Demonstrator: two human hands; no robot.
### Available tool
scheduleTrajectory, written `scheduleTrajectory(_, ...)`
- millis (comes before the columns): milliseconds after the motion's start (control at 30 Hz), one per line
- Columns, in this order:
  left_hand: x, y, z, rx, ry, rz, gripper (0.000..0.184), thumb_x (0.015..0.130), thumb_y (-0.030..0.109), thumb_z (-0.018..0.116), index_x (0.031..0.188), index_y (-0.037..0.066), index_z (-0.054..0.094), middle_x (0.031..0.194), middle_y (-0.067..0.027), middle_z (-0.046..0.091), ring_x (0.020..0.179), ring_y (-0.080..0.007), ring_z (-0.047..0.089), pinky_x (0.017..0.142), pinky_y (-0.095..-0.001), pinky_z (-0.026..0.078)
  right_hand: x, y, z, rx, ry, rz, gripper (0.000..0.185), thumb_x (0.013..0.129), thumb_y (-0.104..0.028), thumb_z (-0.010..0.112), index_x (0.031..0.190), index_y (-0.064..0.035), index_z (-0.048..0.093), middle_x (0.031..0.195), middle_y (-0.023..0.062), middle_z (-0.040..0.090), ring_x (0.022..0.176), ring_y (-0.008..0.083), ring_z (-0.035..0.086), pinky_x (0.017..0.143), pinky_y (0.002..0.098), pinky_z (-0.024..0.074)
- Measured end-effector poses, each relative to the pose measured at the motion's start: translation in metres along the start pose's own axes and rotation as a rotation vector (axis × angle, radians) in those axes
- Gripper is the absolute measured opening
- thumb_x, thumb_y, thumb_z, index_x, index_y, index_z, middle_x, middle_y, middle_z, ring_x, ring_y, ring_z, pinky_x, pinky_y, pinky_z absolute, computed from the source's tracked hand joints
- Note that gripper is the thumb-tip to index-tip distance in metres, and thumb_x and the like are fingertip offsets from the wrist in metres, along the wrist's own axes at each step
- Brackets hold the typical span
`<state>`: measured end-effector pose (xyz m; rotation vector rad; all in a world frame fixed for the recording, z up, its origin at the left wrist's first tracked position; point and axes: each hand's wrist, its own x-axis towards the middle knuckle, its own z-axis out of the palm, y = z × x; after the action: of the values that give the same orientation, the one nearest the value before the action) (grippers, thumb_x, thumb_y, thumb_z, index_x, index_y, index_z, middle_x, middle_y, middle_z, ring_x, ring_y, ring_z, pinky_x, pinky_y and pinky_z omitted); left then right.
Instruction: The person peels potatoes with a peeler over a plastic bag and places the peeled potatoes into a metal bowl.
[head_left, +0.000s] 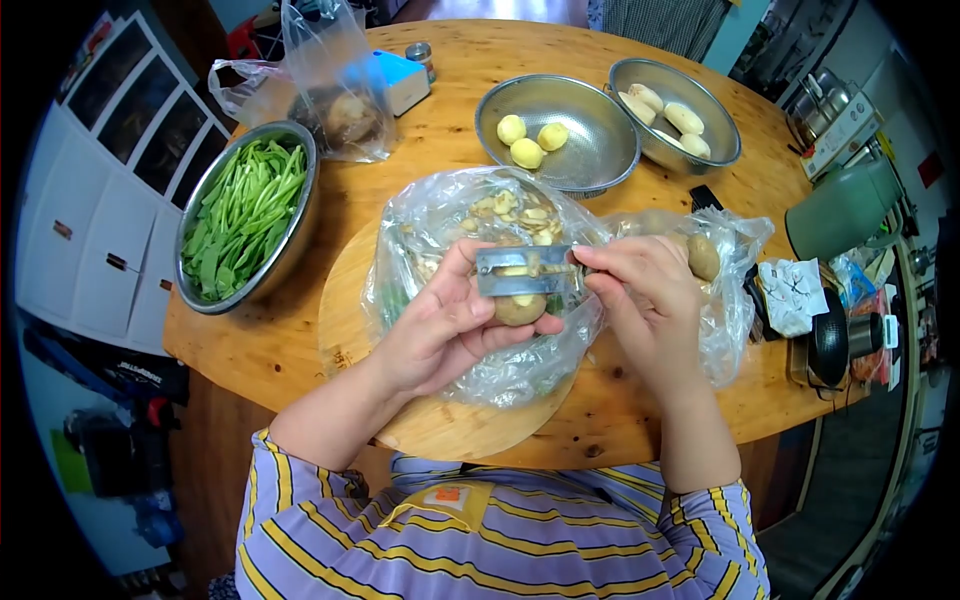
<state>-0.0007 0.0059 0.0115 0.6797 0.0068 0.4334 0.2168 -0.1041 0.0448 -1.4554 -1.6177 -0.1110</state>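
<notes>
A round-edged wooden counter (290, 355) fills the middle of a room, with a white cabinet (85, 235) along the wall on the left. Nearest is the person's striped shirt (480, 535), purple with yellow bands, just below the counter's edge. In front of it, the left hand (440, 325) has its grip closed round a partly peeled potato (520, 312), its yellow flesh showing near the top. The right hand (645, 285) has its grip pinched on one end of a metal peeler (510, 257), which lies across the upper side of the potato — whether the blade touches it, I cannot tell.

Both are above an open clear bag (470, 378) with peels (505, 207) inside, set on a round board (345, 325). Just right of it, another clear bag (722, 345) has an unpeeled brown potato showing at its opening.

Farther off on the left stands a metal bowl (303, 225) of leafy greens (245, 210). Beyond the peels are two metal strainers side by side — the nearer (592, 150) with three yellow peeled potatoes (527, 153), the other (718, 108) with longer pale pieces (684, 118). At the far left, a blue-and-white box (405, 88) sits beside a small jar (420, 58).
</notes>
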Motion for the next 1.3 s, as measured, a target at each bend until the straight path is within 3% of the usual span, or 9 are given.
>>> scheduleTrajectory(200,0.000,0.001,-0.003,0.045,-0.037,-0.008,0.049,0.101,0.017,0.063,0.141,0.016,0.033,0.146,-0.0218,0.050,0.124,-0.0424,0.062,0.106,-0.0455,0.054,0.001,0.000,-0.005,0.063,-0.051,0.048,0.021,0.086,-0.014,0.076,0.106,-0.0141,0.079,0.095,0.0043,0.074,0.091,0.0238,0.066,0.084,0.0364,0.0451)
scheduleTrajectory(433,0.001,-0.001,-0.007,0.044,-0.094,-0.016,0.042,0.102,0.018,0.061,0.137,0.021,0.037,0.141,-0.0288,0.051,0.122,-0.0423,0.062,0.103,-0.0469,0.055,0.001,0.013,-0.006,0.155,-0.093,0.078,0.021,0.088,-0.011,0.074,0.108,-0.0109,0.079,0.093,0.0059,0.073,0.089,0.0244,0.066,0.083,0.0366,0.0476)
scheduleTrajectory(633,0.003,0.001,-0.012,-0.016,-0.072,-0.088,0.040,0.101,0.019,0.062,0.134,0.019,0.039,0.137,-0.0307,0.053,0.120,-0.0409,0.063,0.101,-0.0478,0.056,0.002,0.013,-0.010,0.474,-0.272,0.555,0.019,0.094,-0.011,0.069,0.111,-0.0044,0.076,0.092,0.0086,0.073,0.082,0.0170,0.066,0.075,0.0318,0.0514)
scheduleTrajectory(700,0.002,0.002,-0.015,-0.035,-0.063,-0.124,0.041,0.100,0.018,0.062,0.134,0.018,0.039,0.137,-0.0307,0.053,0.120,-0.0404,0.063,0.101,-0.0485,0.056,0.002,0.016,-0.010,0.405,-0.269,0.554,0.019,0.096,-0.012,0.068,0.111,-0.0041,0.076,0.093,0.0085,0.074,0.081,0.0160,0.066,0.074,0.0310,0.0519)
scheduleTrajectory(800,0.002,-0.007,-0.001,-0.083,-0.286,-0.088,0.042,0.100,0.017,0.062,0.135,0.016,0.038,0.137,-0.0308,0.053,0.118,-0.0397,0.064,0.100,-0.0475,0.057,-0.004,0.031,-0.004,0.384,-0.249,0.542,0.020,0.096,-0.013,0.068,0.112,-0.0045,0.076,0.094,0.0090,0.074,0.082,0.0168,0.067,0.075,0.0311,0.0525)
scheduleTrajectory(933,0.000,-0.001,-0.011,-0.132,-0.174,-0.079,0.048,0.099,0.015,0.062,0.139,0.016,0.037,0.140,-0.0306,0.050,0.124,-0.0434,0.061,0.100,-0.0439,0.058,0.001,0.009,-0.013,0.348,-0.318,0.609,0.019,0.096,-0.012,0.067,0.111,-0.0059,0.076,0.094,0.0099,0.074,0.083,0.0192,0.068,0.075,0.0319,0.0529)
scheduleTrajectory(1100,0.003,-0.003,-0.006,-0.103,-0.027,0.030,0.045,0.101,0.011,0.059,0.140,0.018,0.037,0.148,-0.0250,0.044,0.129,-0.0470,0.057,0.103,-0.0418,0.058,0.000,0.007,-0.006,0.160,0.090,0.234,0.021,0.090,-0.015,0.074,0.110,-0.0119,0.077,0.096,0.0051,0.073,0.088,0.0210,0.065,0.080,0.0346,0.0480)
scheduleTrajectory(1200,0.000,-0.005,0.002,-0.038,0.136,0.029,0.055,0.097,0.014,0.065,0.144,0.020,0.037,0.145,-0.0244,0.046,0.125,-0.0436,0.060,0.102,-0.0403,0.060,0.001,-0.010,-0.007,-0.087,-0.012,-0.087,0.023,0.084,-0.018,0.079,0.107,-0.0180,0.079,0.094,0.0008,0.070,0.086,0.0208,0.063,0.079,0.0359,0.0442)
scheduleTrajectory(1300,0.000,-0.007,0.000,-0.143,0.207,0.032,0.056,0.098,0.015,0.066,0.144,0.023,0.036,0.146,-0.0217,0.048,0.131,-0.0389,0.056,0.102,-0.0408,0.059,-0.002,-0.017,-0.002,-0.125,0.007,-0.137,0.028,0.079,-0.021,0.082,0.107,-0.0234,0.079,0.095,-0.0031,0.068,0.086,0.0197,0.062,0.077,0.0353,0.0413)
